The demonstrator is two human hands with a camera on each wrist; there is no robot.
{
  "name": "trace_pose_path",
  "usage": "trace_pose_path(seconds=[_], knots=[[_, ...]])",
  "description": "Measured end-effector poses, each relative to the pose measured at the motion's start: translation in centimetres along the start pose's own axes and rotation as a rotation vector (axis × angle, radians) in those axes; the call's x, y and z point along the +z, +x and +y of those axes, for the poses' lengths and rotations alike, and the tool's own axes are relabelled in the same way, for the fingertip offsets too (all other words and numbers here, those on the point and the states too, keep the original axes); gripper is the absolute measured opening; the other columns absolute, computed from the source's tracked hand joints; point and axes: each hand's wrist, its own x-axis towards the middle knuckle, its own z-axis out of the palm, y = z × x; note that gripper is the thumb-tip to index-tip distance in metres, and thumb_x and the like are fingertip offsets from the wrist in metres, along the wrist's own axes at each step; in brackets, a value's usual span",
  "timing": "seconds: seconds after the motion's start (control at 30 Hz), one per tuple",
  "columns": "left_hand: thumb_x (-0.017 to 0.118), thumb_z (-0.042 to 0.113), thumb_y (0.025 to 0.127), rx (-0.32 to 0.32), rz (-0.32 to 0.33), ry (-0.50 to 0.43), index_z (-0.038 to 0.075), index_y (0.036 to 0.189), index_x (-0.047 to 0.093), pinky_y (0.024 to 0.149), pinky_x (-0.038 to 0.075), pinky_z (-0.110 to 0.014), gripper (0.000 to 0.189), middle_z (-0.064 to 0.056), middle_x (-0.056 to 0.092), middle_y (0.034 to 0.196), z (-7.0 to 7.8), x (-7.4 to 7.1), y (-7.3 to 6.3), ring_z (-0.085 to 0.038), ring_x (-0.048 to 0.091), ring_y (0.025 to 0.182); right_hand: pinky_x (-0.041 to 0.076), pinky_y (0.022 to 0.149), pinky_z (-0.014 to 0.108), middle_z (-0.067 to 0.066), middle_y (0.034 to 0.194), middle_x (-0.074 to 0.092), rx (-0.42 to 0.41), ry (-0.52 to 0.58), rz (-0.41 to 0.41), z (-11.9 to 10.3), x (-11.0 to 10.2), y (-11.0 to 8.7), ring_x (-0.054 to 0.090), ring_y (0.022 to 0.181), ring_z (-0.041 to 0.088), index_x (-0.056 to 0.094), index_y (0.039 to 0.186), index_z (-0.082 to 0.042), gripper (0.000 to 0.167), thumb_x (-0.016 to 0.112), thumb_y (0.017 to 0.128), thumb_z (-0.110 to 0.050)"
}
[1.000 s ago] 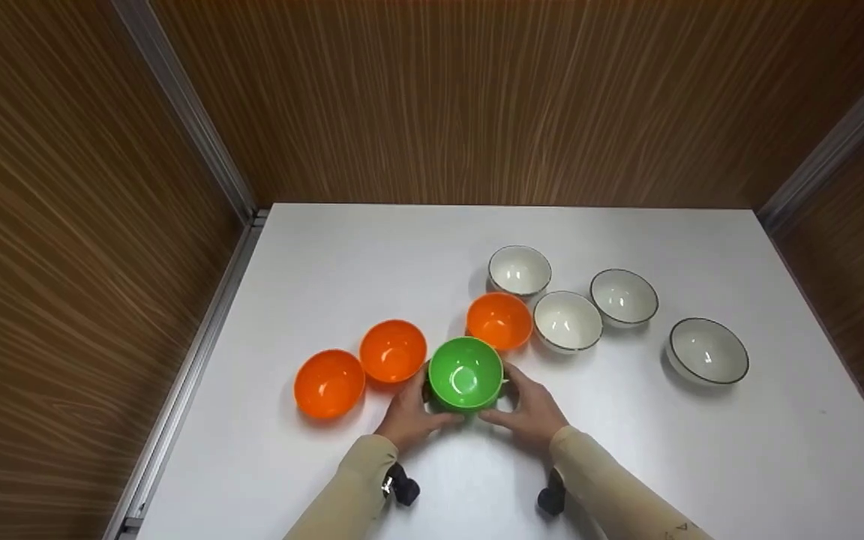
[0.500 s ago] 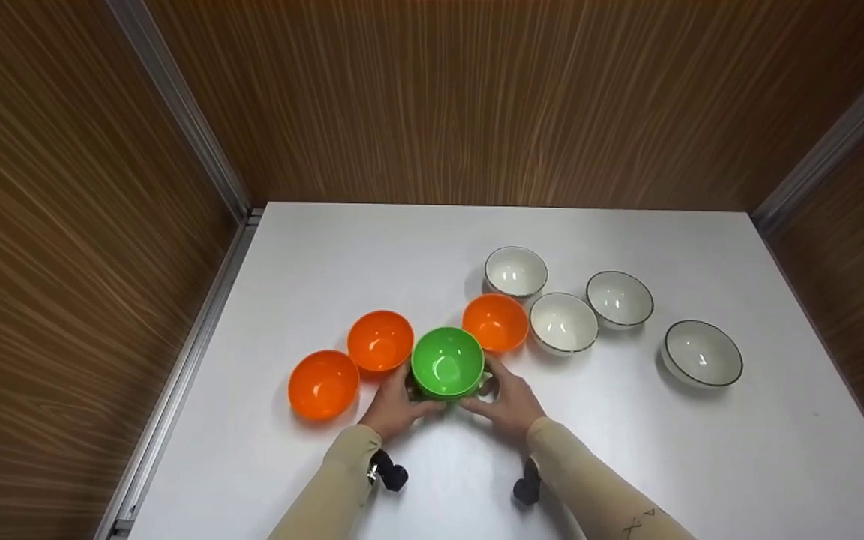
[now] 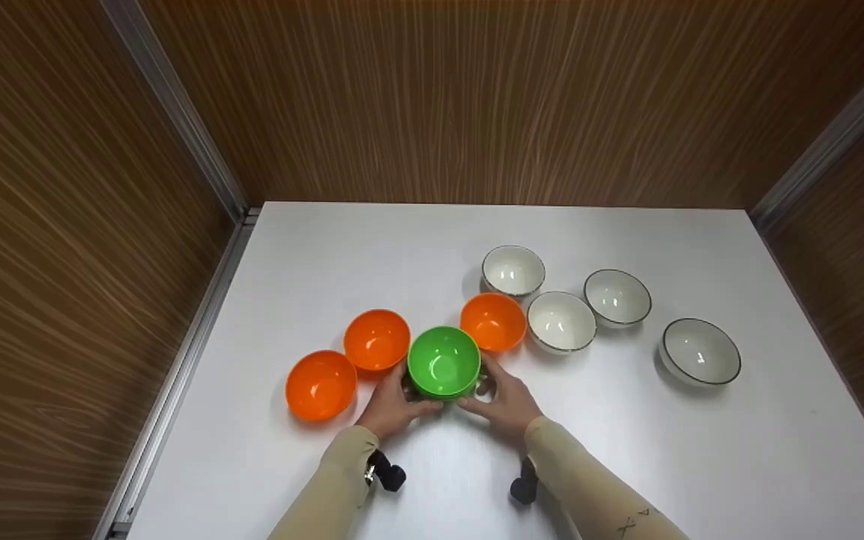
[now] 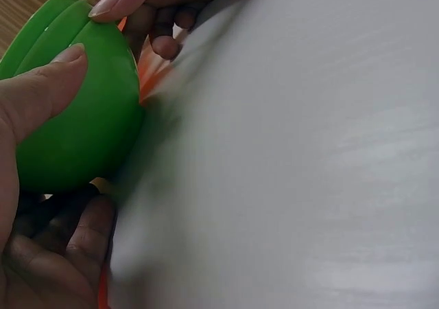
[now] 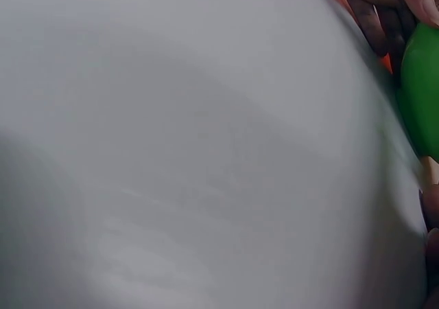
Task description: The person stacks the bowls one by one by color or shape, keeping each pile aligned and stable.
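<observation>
A stack of nested green bowls [image 3: 444, 363] stands upright at the middle of the white table, more than one rim showing in the left wrist view. My left hand [image 3: 393, 403] holds its left side, thumb on the near wall and fingers round behind. From the right, my right hand [image 3: 505, 397] grips the same stack [image 4: 89, 110] in a mirrored way, the two thumbs a little apart. Against the far left of the stack lies an orange bowl [image 3: 376, 340], right by my left fingertips. Another orange bowl [image 3: 493, 322] sits just behind the stack's right side.
A third orange bowl [image 3: 320, 385] stands at the left. White dark-rimmed bowls spread behind and to the right: one at the back [image 3: 514, 270], a nearer bowl [image 3: 562, 322], one beside it [image 3: 617, 298] and a far-right bowl [image 3: 700, 352]. Wood-patterned panels [image 3: 432, 105] border the table.
Both hands have slid the green stack left and slightly away from me. The middle orange bowl has shifted left and back a little. In the last half second, hardly any movement shows.
</observation>
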Motion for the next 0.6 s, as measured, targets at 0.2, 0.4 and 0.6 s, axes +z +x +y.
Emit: trace_pose_path(seconds=[0.2,0.4,0.6], knots=[[0.087,0.030,0.068,-0.007,0.000,-0.004,0.018,0.151,0.027,0.111,0.033,-0.042,0.103,-0.006,0.040,0.149,-0.06,0.04,0.02,-0.024,0.039,0.135,0.047,0.077,0.032,-0.008,0.098,0.060,0.002,-0.005,-0.013,0.00,-0.05,-0.09,0.054,0.086,0.014,0.035,0.149,-0.022,0.094,0.078,0.072,-0.052],[0.087,0.032,0.067,-0.014,-0.003,-0.015,0.018,0.152,0.027,0.108,0.037,-0.039,0.105,-0.005,0.041,0.148,-0.18,0.04,-0.01,-0.023,0.041,0.133,0.047,0.078,0.033,-0.008,0.099,0.060,-0.003,-0.008,-0.023,0.09,-0.05,-0.09,0.054,0.087,0.015,0.033,0.150,-0.025,0.094,0.078,0.073,-0.052],[0.088,0.035,0.066,-0.035,-0.002,-0.014,0.019,0.152,0.027,0.107,0.038,-0.039,0.107,-0.004,0.041,0.148,-0.19,-0.08,-0.18,-0.023,0.041,0.133,0.046,0.077,0.033,-0.008,0.098,0.059,-0.005,-0.012,-0.038,0.03,-0.13,-0.12,0.053,0.087,0.015,0.030,0.151,-0.028,0.093,0.077,0.074,-0.053]])
